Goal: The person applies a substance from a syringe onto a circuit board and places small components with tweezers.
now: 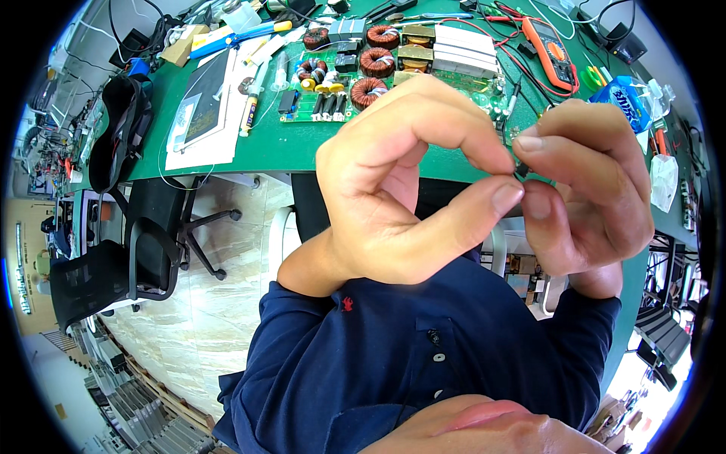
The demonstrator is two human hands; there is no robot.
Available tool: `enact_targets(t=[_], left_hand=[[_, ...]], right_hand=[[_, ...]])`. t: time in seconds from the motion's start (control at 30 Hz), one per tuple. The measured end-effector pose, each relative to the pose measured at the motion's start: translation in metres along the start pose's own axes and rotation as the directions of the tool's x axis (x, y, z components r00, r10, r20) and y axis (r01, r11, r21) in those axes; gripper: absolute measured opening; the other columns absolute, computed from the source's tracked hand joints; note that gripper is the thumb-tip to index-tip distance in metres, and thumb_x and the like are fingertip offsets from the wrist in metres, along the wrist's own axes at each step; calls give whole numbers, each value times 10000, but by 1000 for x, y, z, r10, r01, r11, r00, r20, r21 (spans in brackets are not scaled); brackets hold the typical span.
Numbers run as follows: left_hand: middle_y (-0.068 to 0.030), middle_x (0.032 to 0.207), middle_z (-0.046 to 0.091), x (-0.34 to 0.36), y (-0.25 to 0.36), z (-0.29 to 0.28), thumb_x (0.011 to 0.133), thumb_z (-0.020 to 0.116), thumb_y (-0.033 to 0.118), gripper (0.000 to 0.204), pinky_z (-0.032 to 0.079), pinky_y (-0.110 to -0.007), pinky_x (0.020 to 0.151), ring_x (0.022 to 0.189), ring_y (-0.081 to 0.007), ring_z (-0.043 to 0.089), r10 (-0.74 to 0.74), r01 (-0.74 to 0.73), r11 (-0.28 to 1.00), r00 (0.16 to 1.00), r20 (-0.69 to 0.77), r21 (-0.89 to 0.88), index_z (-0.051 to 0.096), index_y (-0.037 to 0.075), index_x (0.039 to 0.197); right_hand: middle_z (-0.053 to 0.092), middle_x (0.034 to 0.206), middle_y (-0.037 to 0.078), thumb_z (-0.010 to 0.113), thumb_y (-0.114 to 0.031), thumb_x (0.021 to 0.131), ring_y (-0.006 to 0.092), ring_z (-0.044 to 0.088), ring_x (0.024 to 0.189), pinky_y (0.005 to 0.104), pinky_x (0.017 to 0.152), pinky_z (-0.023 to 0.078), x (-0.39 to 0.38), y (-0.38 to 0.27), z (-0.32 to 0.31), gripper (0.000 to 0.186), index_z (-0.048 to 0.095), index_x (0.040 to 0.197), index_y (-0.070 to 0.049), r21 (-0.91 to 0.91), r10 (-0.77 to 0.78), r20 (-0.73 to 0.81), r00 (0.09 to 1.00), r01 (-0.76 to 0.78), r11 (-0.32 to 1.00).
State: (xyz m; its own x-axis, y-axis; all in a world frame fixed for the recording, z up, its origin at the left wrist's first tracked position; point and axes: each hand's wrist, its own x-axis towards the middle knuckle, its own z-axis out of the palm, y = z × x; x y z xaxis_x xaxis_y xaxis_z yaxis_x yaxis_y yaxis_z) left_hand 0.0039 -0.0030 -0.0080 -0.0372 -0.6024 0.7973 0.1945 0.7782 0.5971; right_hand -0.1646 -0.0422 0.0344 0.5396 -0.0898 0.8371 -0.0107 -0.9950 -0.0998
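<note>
Raised above the bench's front edge, my left hand and my right hand meet fingertip to fingertip. Thumb and index finger of each are pinched on a small black part, mostly covered by the fingertips; its exact kind is too small to make out. Behind my left hand lies a green circuit board with several copper-wound ring coils, silver heat sinks and yellow-cored transformers. Part of that board is hidden by my fingers.
An orange multimeter with red and black leads lies at the back right, near a blue packet. Left of the board are a syringe, papers with a dark sheet and a black case. Office chairs stand left.
</note>
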Motion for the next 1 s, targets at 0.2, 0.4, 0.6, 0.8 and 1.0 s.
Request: enact_targets(t=[0.2,0.4,0.6,0.8,1.0], left_hand=[[-153,864,545,-1,1,1,724,629,47,175,422,-296,730,797,-202,515,-13,13,1000,1000,-9,1,544,-18,863],[-152,851,544,-1,1,1,726,629,58,175,419,-301,732,789,-204,514,1,-1,1000,1000,-12,20,552,-20,862],[-148,843,544,0,2,1,723,634,58,172,417,-295,728,779,-199,512,16,-15,999,1000,-11,48,554,-19,854],[-148,856,555,0,-2,-6,700,638,3,200,420,-277,733,796,-190,525,97,-86,973,995,-40,214,566,-34,883],[-142,863,579,3,-6,-14,663,631,-81,230,423,-272,746,803,-186,545,166,-158,925,986,7,347,583,-54,886]], right_hand=[[559,816,213,623,-94,749,223,543,643,276,528,440,1,2,0,229,571,893,76,-11,-25,-4,1000,25,1000],[560,810,216,613,-39,705,225,540,635,278,519,439,1,4,0,216,571,881,80,3,-34,-8,999,34,999],[561,805,216,608,-25,701,226,538,631,277,519,434,1,4,0,214,571,881,84,9,-31,-2,1000,31,999],[575,796,199,609,4,698,219,538,641,271,537,423,0,12,0,198,587,874,89,-5,-39,6,999,39,999],[590,820,186,611,27,705,234,548,686,285,581,424,2,15,5,197,595,889,95,-32,46,97,994,-43,999]])
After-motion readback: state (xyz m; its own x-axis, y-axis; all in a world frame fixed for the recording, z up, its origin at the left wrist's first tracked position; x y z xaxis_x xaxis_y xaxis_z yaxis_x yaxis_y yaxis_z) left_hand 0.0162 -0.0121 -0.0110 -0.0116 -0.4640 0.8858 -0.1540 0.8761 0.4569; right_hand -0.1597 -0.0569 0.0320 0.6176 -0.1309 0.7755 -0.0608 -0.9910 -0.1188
